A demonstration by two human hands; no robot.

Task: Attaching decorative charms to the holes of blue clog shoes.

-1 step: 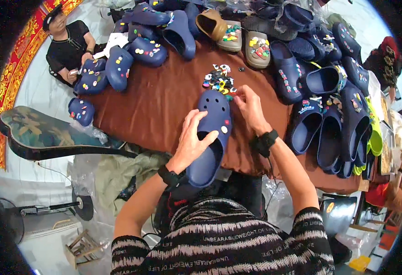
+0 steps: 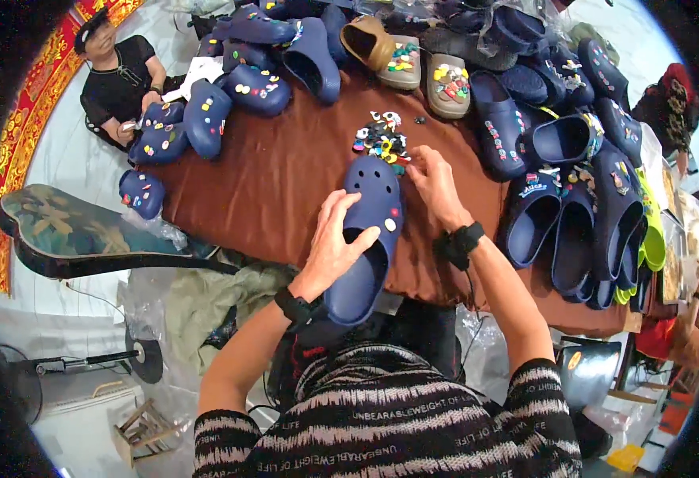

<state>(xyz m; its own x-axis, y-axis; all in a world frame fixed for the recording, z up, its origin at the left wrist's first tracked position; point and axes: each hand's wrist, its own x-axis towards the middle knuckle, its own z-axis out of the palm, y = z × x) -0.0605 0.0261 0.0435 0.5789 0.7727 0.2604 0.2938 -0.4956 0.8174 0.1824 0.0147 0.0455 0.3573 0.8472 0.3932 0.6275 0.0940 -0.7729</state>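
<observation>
A dark blue clog (image 2: 365,271) with round holes in its toe lies at the table's near edge, its toe pointing away from me. Two small charms, one red and one whitish, sit on its right side. My left hand (image 2: 333,245) grips the clog across its top, thumb at the opening. Just beyond the toe is a pile of small colourful shoe charms (image 2: 383,137). At the pile's right edge, my right hand (image 2: 435,185) has its fingertips pinched together; what they hold, if anything, is too small to make out.
Many charm-covered blue clogs (image 2: 574,223) crowd the right side, with more (image 2: 258,88) at the far left. Two brown clogs (image 2: 448,84) stand at the back of the brown cloth (image 2: 286,175). A co-worker (image 2: 123,80) sits at far left, near a camouflage-patterned case (image 2: 87,227).
</observation>
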